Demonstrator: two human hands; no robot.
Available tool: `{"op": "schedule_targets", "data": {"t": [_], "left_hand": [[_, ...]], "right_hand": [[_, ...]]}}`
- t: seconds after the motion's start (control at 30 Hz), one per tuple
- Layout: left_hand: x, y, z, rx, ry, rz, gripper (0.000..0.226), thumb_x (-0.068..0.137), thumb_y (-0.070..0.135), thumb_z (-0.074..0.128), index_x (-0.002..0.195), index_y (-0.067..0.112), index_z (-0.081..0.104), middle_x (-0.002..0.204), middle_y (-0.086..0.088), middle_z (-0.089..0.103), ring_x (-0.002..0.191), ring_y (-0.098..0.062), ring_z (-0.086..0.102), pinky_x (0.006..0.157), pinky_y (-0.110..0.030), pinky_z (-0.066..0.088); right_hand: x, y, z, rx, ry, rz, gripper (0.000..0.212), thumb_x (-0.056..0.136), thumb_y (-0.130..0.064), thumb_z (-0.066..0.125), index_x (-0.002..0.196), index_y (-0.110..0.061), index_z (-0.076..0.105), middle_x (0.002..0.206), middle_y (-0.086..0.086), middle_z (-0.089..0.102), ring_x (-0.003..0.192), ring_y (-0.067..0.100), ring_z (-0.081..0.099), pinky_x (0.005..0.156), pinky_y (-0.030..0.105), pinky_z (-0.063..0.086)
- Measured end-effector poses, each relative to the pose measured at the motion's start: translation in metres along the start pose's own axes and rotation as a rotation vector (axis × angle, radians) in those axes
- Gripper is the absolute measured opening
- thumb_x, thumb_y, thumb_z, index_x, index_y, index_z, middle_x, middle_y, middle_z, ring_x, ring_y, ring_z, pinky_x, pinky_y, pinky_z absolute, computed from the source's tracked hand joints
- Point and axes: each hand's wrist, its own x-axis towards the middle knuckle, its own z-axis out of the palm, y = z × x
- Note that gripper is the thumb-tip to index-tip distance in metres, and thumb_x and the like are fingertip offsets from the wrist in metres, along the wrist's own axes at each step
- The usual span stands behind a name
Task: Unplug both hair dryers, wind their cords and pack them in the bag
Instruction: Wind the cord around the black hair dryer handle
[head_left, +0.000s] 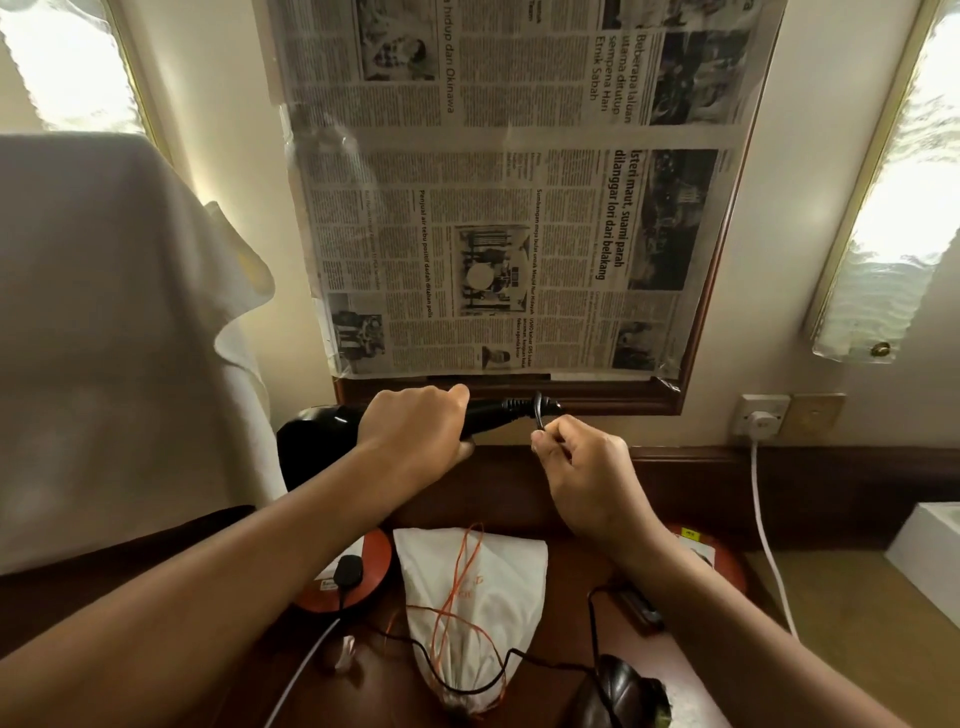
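Cord-winding looks under way: the left hand (415, 423) grips the black plastic hair dryer (322, 441) above the dark wooden table (519, 483), the right hand (576, 462) pinches its thin black cord (538, 410), needing another loop before the white drawstring bag (483, 587).

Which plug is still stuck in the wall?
The white plug, in the wall socket on the right, with its white cord hanging down. The black plug lies loose on the desk instead.
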Motion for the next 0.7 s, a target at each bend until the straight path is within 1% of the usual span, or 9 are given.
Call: {"op": "schedule_targets", "data": {"t": [0.07, 0.13, 0.2, 0.27, 0.33, 0.43, 0.53, 0.63, 0.7], "left_hand": [[0.000, 0.001, 0.000, -0.009, -0.020, -0.003, 0.036, 0.090, 0.045, 0.057, 0.117, 0.021, 0.050, 0.095, 0.000, 0.065, 0.088, -0.021, 0.064, 0.066, -0.031, 0.041], [-0.003, 0.002, 0.001, -0.024, -0.036, 0.000, 0.036, 0.090, 0.045, 0.057, 0.118, 0.022, 0.050, 0.096, 0.001, 0.065, 0.088, -0.020, 0.065, 0.068, -0.032, 0.044], [-0.005, 0.003, 0.003, -0.038, -0.039, 0.001, 0.036, 0.090, 0.045, 0.057, 0.118, 0.022, 0.050, 0.096, 0.001, 0.066, 0.088, -0.020, 0.065, 0.071, -0.034, 0.048], [-0.005, 0.005, 0.004, -0.040, -0.041, 0.000, 0.036, 0.091, 0.045, 0.057, 0.118, 0.022, 0.050, 0.096, 0.000, 0.066, 0.088, -0.021, 0.065, 0.072, -0.035, 0.049], [-0.005, 0.008, 0.005, -0.032, -0.037, 0.011, 0.036, 0.091, 0.045, 0.056, 0.118, 0.021, 0.050, 0.098, -0.001, 0.066, 0.090, -0.022, 0.065, 0.071, -0.035, 0.047], [-0.006, 0.012, 0.005, -0.015, -0.029, 0.036, 0.040, 0.092, 0.045, 0.055, 0.123, 0.020, 0.049, 0.100, -0.002, 0.066, 0.093, -0.023, 0.065, 0.071, -0.035, 0.046], [-0.006, 0.010, 0.004, -0.021, -0.022, 0.046, 0.040, 0.092, 0.044, 0.056, 0.124, 0.020, 0.049, 0.100, -0.001, 0.067, 0.092, -0.022, 0.065, 0.072, -0.035, 0.047], [-0.005, 0.005, 0.001, -0.045, -0.007, 0.022, 0.038, 0.091, 0.044, 0.057, 0.120, 0.021, 0.050, 0.100, -0.001, 0.067, 0.092, -0.023, 0.065, 0.069, -0.033, 0.043], [-0.005, 0.003, 0.000, -0.061, -0.007, 0.017, 0.040, 0.090, 0.045, 0.057, 0.121, 0.021, 0.050, 0.100, -0.001, 0.066, 0.091, -0.022, 0.065, 0.069, -0.033, 0.044]], "right_hand": [[-0.004, 0.001, 0.004, 0.034, -0.005, 0.013, 0.031, 0.096, -0.024, 0.054, 0.075, -0.003, 0.060, 0.060, 0.005, 0.059, 0.050, 0.014, 0.050, 0.046, 0.025, 0.040], [-0.008, 0.003, 0.007, 0.068, -0.005, 0.024, 0.035, 0.096, -0.027, 0.054, 0.071, -0.002, 0.060, 0.055, 0.004, 0.055, 0.048, 0.011, 0.045, 0.042, 0.019, 0.034], [-0.010, 0.004, 0.008, 0.081, 0.000, 0.009, 0.035, 0.096, -0.026, 0.054, 0.070, -0.003, 0.059, 0.053, 0.004, 0.052, 0.048, 0.009, 0.043, 0.042, 0.018, 0.030], [-0.010, 0.003, 0.010, 0.112, -0.010, -0.017, 0.030, 0.098, -0.021, 0.051, 0.073, -0.005, 0.057, 0.056, 0.005, 0.052, 0.048, 0.010, 0.042, 0.043, 0.019, 0.030], [-0.011, 0.002, 0.014, 0.105, -0.027, -0.053, 0.027, 0.098, -0.018, 0.049, 0.074, -0.008, 0.054, 0.057, 0.001, 0.050, 0.047, 0.011, 0.041, 0.042, 0.022, 0.031], [-0.014, 0.004, 0.018, 0.013, -0.057, -0.148, 0.025, 0.099, -0.022, 0.046, 0.077, -0.010, 0.052, 0.059, -0.005, 0.049, 0.045, 0.012, 0.042, 0.043, 0.030, 0.037], [-0.013, 0.005, 0.015, -0.035, -0.032, -0.182, 0.024, 0.097, -0.027, 0.043, 0.076, -0.017, 0.047, 0.058, -0.009, 0.046, 0.047, 0.010, 0.043, 0.044, 0.036, 0.039], [-0.015, 0.006, 0.012, -0.046, 0.010, -0.191, 0.026, 0.097, -0.027, 0.042, 0.075, -0.015, 0.049, 0.057, -0.006, 0.048, 0.047, 0.014, 0.046, 0.044, 0.038, 0.040], [-0.019, 0.006, 0.013, -0.022, -0.013, -0.179, 0.023, 0.099, -0.022, 0.042, 0.082, -0.011, 0.055, 0.058, -0.004, 0.050, 0.046, 0.014, 0.045, 0.043, 0.033, 0.039]]}}
